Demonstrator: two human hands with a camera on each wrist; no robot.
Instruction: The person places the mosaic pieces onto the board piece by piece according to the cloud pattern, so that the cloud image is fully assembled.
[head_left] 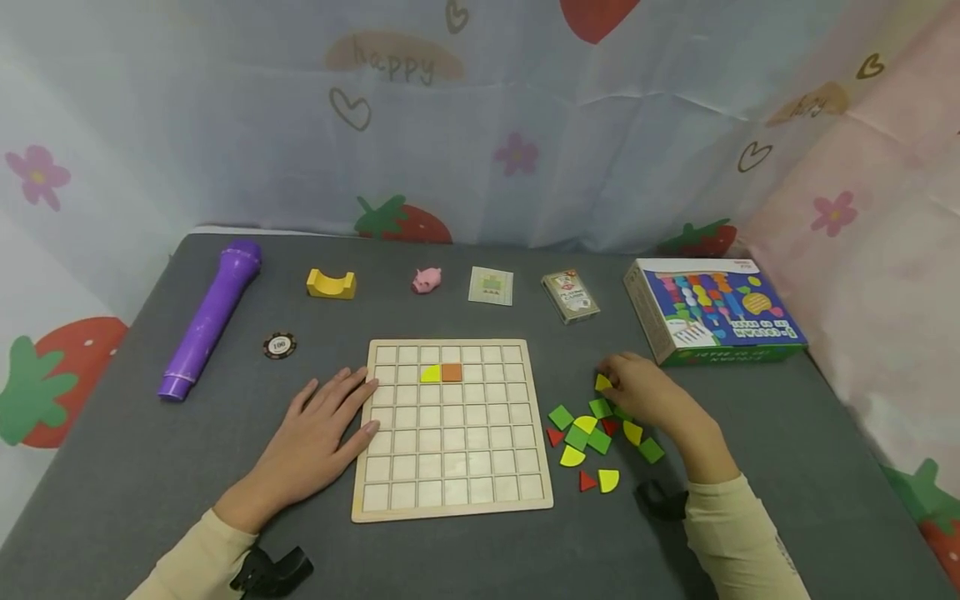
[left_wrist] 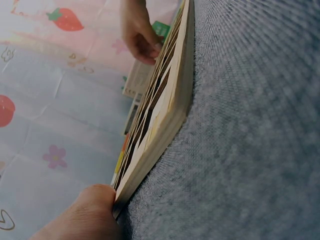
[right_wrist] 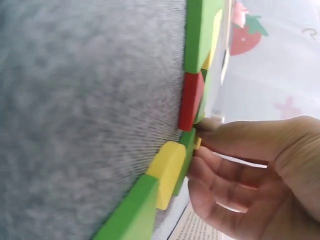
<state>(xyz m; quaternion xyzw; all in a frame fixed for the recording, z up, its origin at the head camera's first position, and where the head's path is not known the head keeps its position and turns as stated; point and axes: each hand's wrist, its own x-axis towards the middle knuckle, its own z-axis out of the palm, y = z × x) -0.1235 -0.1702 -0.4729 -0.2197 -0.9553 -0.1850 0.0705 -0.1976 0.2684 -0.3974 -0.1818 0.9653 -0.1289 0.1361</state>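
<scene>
Grey table point(head_left: 135, 467), then the wooden grid board point(head_left: 452, 492) – only 2 tiles in it so far, so it's early days. Left hand point(head_left: 318, 437) lies flat with straight fingers against the board's edge. Right hand point(head_left: 647, 393) pinches a yellow tile point(head_left: 602, 382) at the loose pile point(head_left: 596, 437) – next I'd guess lift it into an empty cell.

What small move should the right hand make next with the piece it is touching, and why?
Probably lift the yellow wooden piece that the right hand pinches at the pile's far edge and carry it to the wooden grid board. The left hand rests flat on the board's left edge, and only two cells are filled.
</scene>
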